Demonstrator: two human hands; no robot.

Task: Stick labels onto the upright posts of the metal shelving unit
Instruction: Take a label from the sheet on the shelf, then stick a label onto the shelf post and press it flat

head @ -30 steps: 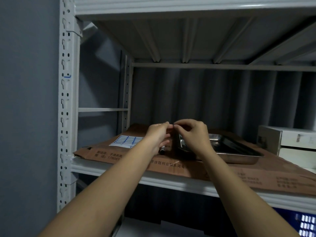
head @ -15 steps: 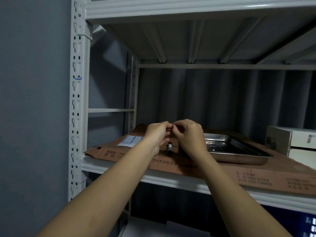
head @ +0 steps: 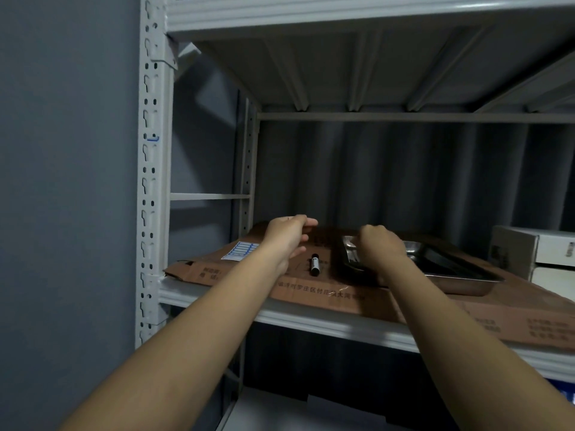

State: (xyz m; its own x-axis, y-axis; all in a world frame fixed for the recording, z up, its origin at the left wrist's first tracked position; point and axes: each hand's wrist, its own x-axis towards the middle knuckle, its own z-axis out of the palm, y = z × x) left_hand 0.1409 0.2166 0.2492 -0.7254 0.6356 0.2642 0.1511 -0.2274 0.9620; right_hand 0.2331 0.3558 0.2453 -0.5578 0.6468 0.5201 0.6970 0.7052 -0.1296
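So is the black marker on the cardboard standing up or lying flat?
Lying flat. The marker rests on its side on the cardboard, between the left hand and the metal tray.

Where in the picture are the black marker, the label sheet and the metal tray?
black marker (head: 315,264): head view, the middle of its barrel.
label sheet (head: 240,251): head view, the middle of the blue-printed sheet.
metal tray (head: 460,283): head view, its front wall.

Both bare forearms reach forward; left hand (head: 287,236) at 11 o'clock, right hand (head: 381,244) at 1 o'clock, fingers curled, apart.
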